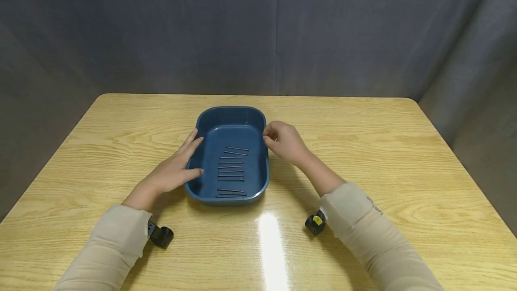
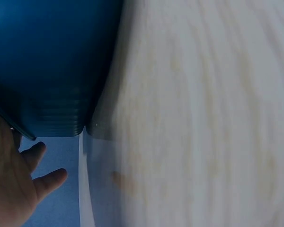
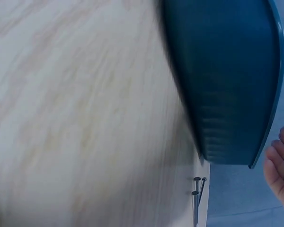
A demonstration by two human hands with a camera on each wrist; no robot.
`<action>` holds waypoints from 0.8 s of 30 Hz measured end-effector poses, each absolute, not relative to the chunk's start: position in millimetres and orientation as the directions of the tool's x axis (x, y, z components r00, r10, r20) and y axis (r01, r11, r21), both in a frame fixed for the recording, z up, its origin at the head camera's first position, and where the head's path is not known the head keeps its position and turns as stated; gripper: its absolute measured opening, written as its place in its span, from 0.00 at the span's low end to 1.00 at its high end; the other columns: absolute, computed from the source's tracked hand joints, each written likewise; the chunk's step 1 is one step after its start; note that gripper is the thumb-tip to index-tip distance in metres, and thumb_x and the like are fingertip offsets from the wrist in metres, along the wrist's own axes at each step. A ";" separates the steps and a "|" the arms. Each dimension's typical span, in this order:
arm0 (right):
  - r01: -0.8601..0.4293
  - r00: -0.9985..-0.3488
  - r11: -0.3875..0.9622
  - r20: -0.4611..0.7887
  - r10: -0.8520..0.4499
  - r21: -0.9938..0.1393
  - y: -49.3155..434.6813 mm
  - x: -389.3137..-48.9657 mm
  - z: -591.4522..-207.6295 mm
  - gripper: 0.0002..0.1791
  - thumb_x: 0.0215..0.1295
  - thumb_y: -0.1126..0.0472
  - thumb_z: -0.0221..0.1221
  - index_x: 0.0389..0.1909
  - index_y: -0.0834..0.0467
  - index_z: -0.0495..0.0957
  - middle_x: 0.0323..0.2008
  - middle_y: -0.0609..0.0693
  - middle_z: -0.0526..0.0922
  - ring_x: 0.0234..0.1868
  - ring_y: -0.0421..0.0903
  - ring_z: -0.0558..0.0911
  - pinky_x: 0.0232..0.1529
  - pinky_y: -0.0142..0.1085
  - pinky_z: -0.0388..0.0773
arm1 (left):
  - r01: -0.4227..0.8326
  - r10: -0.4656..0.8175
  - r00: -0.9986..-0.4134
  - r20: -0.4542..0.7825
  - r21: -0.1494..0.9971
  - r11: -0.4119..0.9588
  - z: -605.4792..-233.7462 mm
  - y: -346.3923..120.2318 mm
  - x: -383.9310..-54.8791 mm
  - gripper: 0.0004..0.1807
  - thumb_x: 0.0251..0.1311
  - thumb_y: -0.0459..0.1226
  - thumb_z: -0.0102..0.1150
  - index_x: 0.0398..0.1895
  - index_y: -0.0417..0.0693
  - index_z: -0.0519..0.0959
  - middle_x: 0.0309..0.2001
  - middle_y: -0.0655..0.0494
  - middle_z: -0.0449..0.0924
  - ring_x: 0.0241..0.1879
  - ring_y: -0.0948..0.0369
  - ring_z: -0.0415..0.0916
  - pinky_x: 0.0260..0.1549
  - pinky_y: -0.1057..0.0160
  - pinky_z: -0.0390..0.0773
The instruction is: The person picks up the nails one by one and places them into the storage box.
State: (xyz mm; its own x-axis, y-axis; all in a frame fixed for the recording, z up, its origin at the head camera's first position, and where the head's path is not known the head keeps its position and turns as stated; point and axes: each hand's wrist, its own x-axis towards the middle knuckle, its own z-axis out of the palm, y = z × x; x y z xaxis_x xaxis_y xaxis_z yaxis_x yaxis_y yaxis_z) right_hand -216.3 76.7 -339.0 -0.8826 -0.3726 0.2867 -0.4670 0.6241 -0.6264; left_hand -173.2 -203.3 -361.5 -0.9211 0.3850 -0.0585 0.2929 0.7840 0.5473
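A deep blue rectangular basin [image 1: 226, 201] with rounded corners stands on the table. Several dark nails [image 1: 231, 163] lie crosswise on its floor, roughly parallel, with a gap before the nearest few. My left hand [image 1: 173, 169] rests at the left rim, its fingers spread and thumb over the edge; the left wrist view shows this hand [image 2: 14, 175] beside the basin wall [image 2: 42, 61]. At the right rim is my right hand [image 1: 286, 142], fingers curled and thumb near the forefinger. I cannot tell whether a nail is between its fingertips.
In the right wrist view, a few more nails [image 3: 196, 201] lie on the table beyond the basin's outer wall [image 3: 222, 85]. The wooden table [image 1: 363, 147] ends at a grey curtain [image 1: 242, 35]. Light glares off its near part.
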 end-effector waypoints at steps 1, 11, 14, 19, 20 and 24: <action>-0.464 -0.884 0.628 0.285 -0.370 -0.625 77.6 -216.7 -339.8 0.03 0.55 0.67 0.53 0.28 0.63 0.75 0.27 0.51 0.75 0.29 0.45 0.73 0.30 0.34 0.70 | 0.294 0.385 -0.921 -0.058 0.546 0.784 -361.7 -203.5 -173.4 0.41 0.52 0.44 0.49 0.67 0.54 0.41 0.65 0.68 0.23 0.62 0.47 0.43 0.44 0.42 0.62; -0.420 -0.905 0.658 0.239 -0.351 -0.625 88.4 -219.0 -348.6 0.04 0.54 0.68 0.52 0.28 0.65 0.75 0.26 0.52 0.75 0.27 0.44 0.74 0.28 0.34 0.71 | 0.299 0.389 -0.919 -0.054 0.547 0.782 -362.1 -204.1 -174.0 0.41 0.52 0.44 0.49 0.67 0.53 0.41 0.65 0.67 0.23 0.62 0.47 0.42 0.44 0.42 0.62; -0.396 -0.915 0.661 0.212 -0.344 -0.637 91.6 -220.0 -351.3 0.05 0.54 0.68 0.52 0.29 0.65 0.74 0.26 0.52 0.75 0.27 0.44 0.74 0.28 0.34 0.71 | 0.298 0.388 -0.920 -0.053 0.547 0.782 -361.5 -204.1 -174.3 0.41 0.52 0.43 0.50 0.67 0.53 0.41 0.66 0.67 0.23 0.62 0.47 0.42 0.44 0.41 0.62; -0.358 -0.927 0.681 0.157 -0.340 -0.639 96.5 -222.1 -357.1 0.05 0.55 0.67 0.51 0.29 0.65 0.74 0.25 0.52 0.75 0.26 0.44 0.73 0.27 0.33 0.71 | 0.295 0.387 -0.920 -0.056 0.550 0.781 -361.2 -203.9 -174.3 0.41 0.52 0.43 0.50 0.67 0.53 0.41 0.65 0.67 0.23 0.62 0.47 0.42 0.44 0.41 0.61; -0.354 -0.928 0.685 0.149 -0.341 -0.637 97.8 -222.3 -358.3 0.05 0.55 0.67 0.51 0.30 0.65 0.74 0.25 0.52 0.76 0.26 0.44 0.73 0.27 0.33 0.70 | 0.295 0.388 -0.920 -0.058 0.552 0.780 -361.3 -203.9 -174.1 0.41 0.52 0.43 0.50 0.67 0.53 0.41 0.65 0.67 0.22 0.62 0.47 0.41 0.44 0.41 0.61; -0.328 -0.936 0.705 0.117 -0.331 -0.629 103.4 -223.9 -362.8 0.05 0.55 0.67 0.51 0.29 0.65 0.74 0.24 0.52 0.76 0.26 0.45 0.73 0.27 0.34 0.70 | 0.293 0.387 -0.920 -0.059 0.554 0.779 -361.5 -203.6 -172.9 0.41 0.52 0.43 0.50 0.67 0.53 0.40 0.65 0.68 0.22 0.62 0.47 0.42 0.44 0.41 0.61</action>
State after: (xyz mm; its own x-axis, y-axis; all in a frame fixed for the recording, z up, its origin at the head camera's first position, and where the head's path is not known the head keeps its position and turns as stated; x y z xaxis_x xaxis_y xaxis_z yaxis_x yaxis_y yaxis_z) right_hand -223.9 103.4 -362.8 -0.9363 -0.3312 0.1169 -0.3278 0.7045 -0.6294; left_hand -172.9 -203.6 -361.5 -0.9200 0.3875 -0.0589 0.2928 0.7794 0.5540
